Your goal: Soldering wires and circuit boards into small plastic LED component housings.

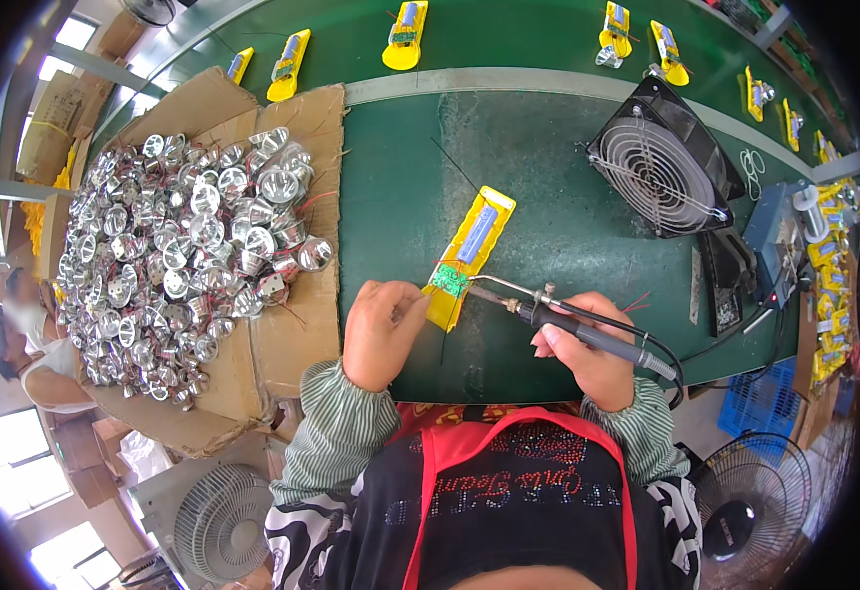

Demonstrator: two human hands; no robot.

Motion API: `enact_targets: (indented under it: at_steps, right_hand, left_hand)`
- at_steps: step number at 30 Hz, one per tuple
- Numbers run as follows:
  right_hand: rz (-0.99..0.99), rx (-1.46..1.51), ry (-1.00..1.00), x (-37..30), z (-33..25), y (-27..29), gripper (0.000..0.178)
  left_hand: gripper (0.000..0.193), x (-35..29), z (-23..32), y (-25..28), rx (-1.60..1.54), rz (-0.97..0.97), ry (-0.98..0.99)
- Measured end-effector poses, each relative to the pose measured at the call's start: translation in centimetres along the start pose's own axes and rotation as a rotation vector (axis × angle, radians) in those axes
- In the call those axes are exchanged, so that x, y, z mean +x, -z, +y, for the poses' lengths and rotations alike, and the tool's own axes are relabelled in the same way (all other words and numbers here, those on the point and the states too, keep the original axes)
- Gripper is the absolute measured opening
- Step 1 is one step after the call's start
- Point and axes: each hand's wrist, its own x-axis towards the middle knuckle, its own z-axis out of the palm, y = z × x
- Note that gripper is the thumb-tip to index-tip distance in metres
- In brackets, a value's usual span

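On the green bench in front of me lies a yellow plastic housing (443, 313), set at a slant. It carries a blue cylindrical battery (479, 234) and a small green circuit board (449, 279). My left hand (383, 332) is pinched at the board's left edge; whatever lies between its fingertips is too small to make out. My right hand (592, 354) grips a soldering iron (587, 335) with a thin metal feed tube along it. The iron's tip points left and reaches the board's right side. Thin dark wires stick out beyond the housing's ends.
To the left, a cardboard sheet (297, 359) bears a heap of silvery reflector cups (208, 231) with red wires. A black fan (658, 167) with a wire guard stands far right, near a blue box-shaped unit (776, 231). Several yellow housings (406, 37) lie along the far strip.
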Motion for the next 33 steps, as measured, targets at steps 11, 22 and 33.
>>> enact_targets:
  at_steps: [11, 22, 33]
  right_hand:
    - [-0.044, -0.011, -0.049, 1.2, 0.9, -0.3, 0.016]
    - [-0.04, -0.01, -0.03, 1.6, 1.6, -0.3, 0.015]
    - [-0.01, -0.02, 0.032, 0.7, 0.4, 0.8, 0.018]
  left_hand:
    - [0.007, 0.2, -0.1, -0.6, 0.033, 0.006, -0.077]
    - [0.007, 0.3, 0.2, -0.5, 0.055, -0.023, -0.087]
    - [0.007, 0.3, 0.2, -0.4, 0.039, -0.017, -0.075]
